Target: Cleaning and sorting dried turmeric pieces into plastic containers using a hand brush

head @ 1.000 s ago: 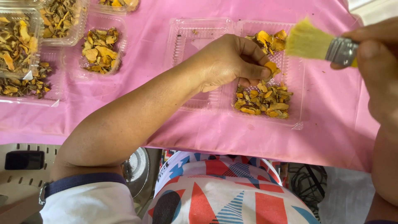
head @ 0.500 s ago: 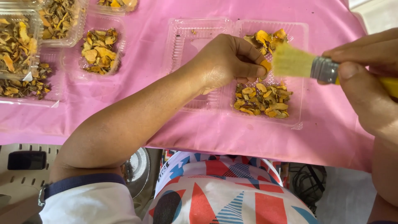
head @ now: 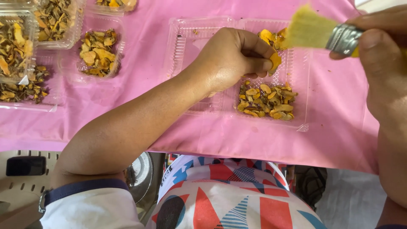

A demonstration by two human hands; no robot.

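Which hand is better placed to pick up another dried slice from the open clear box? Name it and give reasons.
Left hand: it hovers over the clear box, fingers above the slices. Right hand is occupied with the brush.

Pink-draped table (head: pixel 339 140) (pale floor (head: pixel 352 203) below)
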